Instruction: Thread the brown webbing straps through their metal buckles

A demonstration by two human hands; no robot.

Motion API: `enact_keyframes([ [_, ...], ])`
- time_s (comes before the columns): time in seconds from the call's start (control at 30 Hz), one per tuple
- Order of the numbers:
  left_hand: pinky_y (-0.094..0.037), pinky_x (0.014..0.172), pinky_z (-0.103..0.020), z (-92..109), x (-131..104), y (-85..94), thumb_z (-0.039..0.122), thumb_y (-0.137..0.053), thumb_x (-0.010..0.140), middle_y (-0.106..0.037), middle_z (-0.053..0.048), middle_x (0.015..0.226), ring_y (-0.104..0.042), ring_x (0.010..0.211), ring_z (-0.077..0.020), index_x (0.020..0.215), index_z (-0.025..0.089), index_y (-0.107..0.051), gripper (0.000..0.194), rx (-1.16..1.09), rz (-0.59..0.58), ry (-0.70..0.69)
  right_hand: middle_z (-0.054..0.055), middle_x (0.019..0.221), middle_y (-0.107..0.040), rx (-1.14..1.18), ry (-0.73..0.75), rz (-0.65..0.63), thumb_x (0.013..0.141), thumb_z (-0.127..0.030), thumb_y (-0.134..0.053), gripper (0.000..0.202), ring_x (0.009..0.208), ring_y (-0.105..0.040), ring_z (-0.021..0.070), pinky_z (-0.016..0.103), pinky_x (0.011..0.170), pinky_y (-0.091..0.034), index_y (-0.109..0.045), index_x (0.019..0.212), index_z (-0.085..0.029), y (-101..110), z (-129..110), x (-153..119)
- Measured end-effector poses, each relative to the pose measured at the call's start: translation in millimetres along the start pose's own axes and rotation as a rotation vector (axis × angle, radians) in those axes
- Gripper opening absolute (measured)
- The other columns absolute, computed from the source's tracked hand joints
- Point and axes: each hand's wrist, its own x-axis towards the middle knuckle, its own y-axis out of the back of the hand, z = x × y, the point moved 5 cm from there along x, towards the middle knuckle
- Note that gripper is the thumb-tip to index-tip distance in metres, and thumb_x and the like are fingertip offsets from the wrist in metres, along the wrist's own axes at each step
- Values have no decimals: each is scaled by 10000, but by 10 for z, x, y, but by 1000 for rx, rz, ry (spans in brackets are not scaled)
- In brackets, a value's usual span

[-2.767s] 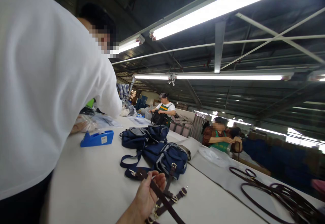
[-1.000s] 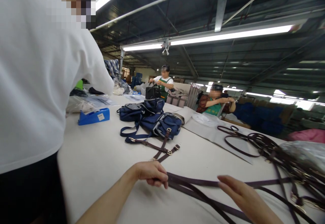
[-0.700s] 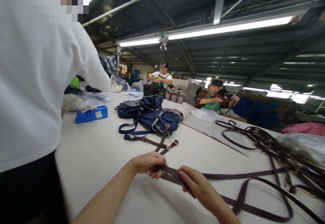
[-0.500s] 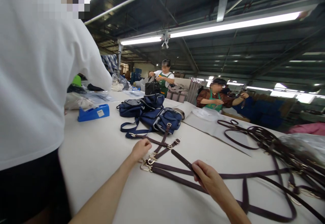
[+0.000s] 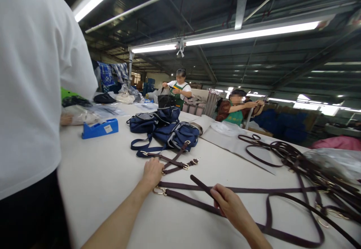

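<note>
Brown strap (image 5: 200, 184) was clamped in your right hand (image 5: 228, 202)

At far left a white sleeve (image 5: 77, 64) curved above the blue dispenser (image 5: 98, 129), hard plastic with flat sides, which stood on the pale, smooth table (image 5: 84, 189), apparently set aside to leave working room. Next came navy bags (image 5: 177, 133), soft and slumped together, grey-trimmed, their webbing looped loosely in front.

Your left hand (image 5: 153, 172) was bent low over the near end of the buckled straps (image 5: 172, 161), perhaps to steady them; its fingers curled out of sight, so whether they gripped anything could not be told. Those straps crossed one another, narrow and leathery, with gold buckles. Nearer you lay two long straps (image 5: 194, 202), roughly side by side, a gold clasp (image 5: 165, 192) at one end.

Over them, your right hand pinched the strap between thumb and fingers, short of its rounded tip, likely so that the flat end jutted free. Farther right, a dark tangle (image 5: 299, 160) of strapping spread in loops beside crinkled clear plastic (image 5: 335, 162).
</note>
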Motion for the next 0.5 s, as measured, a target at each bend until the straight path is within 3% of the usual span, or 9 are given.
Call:
enact_keyframes([
  [0.1, -316, 1085, -435, 100, -5, -32, 0, -377, 777, -536, -144, 1307, -434, 1250, -286, 931, 182, -701, 402, -73, 56, -96, -28, 557, -517, 2, -7, 23, 842, -527, -348, 356, 489, -471, 140, 290, 503, -343, -422, 641, -242, 17, 37, 5],
  [0.2, -371, 1056, -355, 199, -20, -227, -1, -432, 743, -641, -110, 1137, -538, 1125, -244, 874, 209, -697, 363, -154, 13, -185, -27, 554, -517, -14, -15, 48, 843, -525, -340, 360, 483, -470, 144, 295, 506, -343, -430, 640, -242, 45, 74, 7],
  [0.33, -407, 985, -425, 153, 24, -403, 23, -454, 739, -647, -116, 877, -568, 974, -283, 719, 201, -640, 259, -172, 8, -140, -16, 579, -543, -94, -8, 126, 846, -527, -343, 370, 541, -485, 161, 312, 559, -349, -457, 637, -243, 131, 90, 16],
  [0.5, -403, 959, -435, 66, 78, -394, 14, -423, 750, -617, -137, 1001, -546, 1018, -294, 839, 177, -636, 282, -133, 8, -77, -31, 589, -512, -120, 8, 308, 783, -561, -477, 333, 597, -482, 178, 322, 595, -345, -506, 697, -241, 263, 136, 32],
])
